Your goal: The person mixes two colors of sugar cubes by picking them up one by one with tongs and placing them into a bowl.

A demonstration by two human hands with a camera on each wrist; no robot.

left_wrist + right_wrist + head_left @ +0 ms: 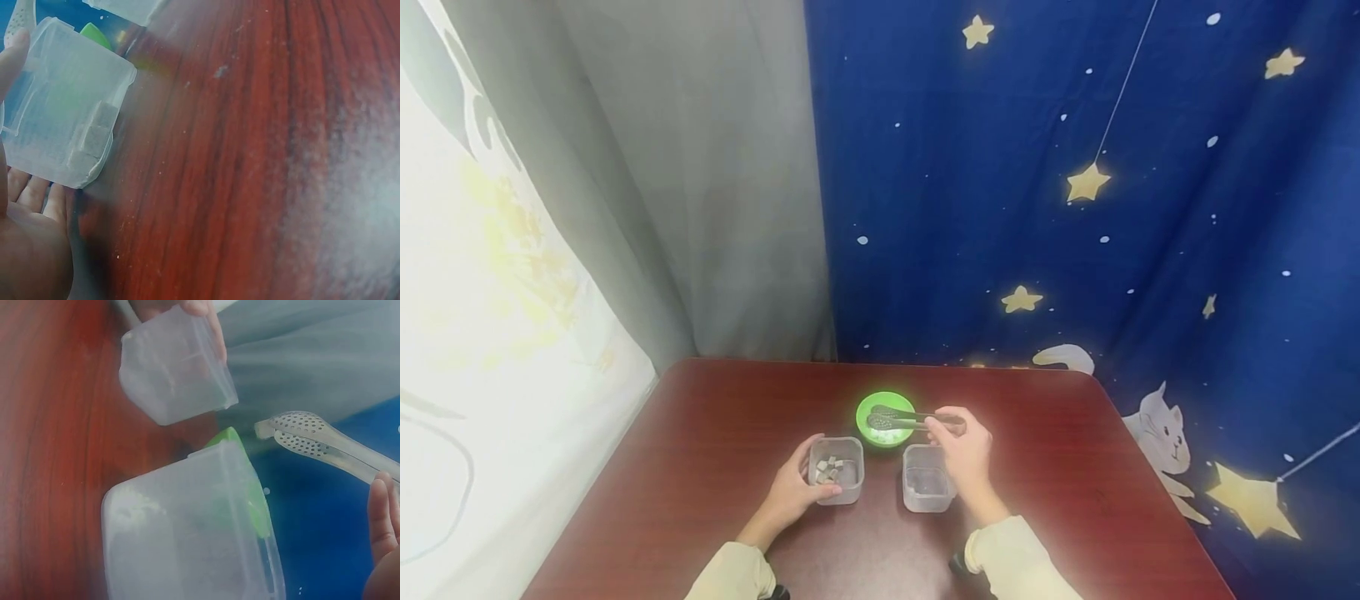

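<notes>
My left hand grips a clear plastic container by its left side, thumb along the near rim. Several small pale cubes lie inside it; they show through its wall in the left wrist view. My right hand holds metal tongs with perforated ends over a green bowl that has whitish contents. In the right wrist view the tongs are closed on a small pale piece. Below my right hand stands a second clear container, partly covered by that hand.
Everything stands on a dark red wooden table. Behind its far edge hang a grey curtain and a blue curtain with stars. A bright white curtain hangs along the left side.
</notes>
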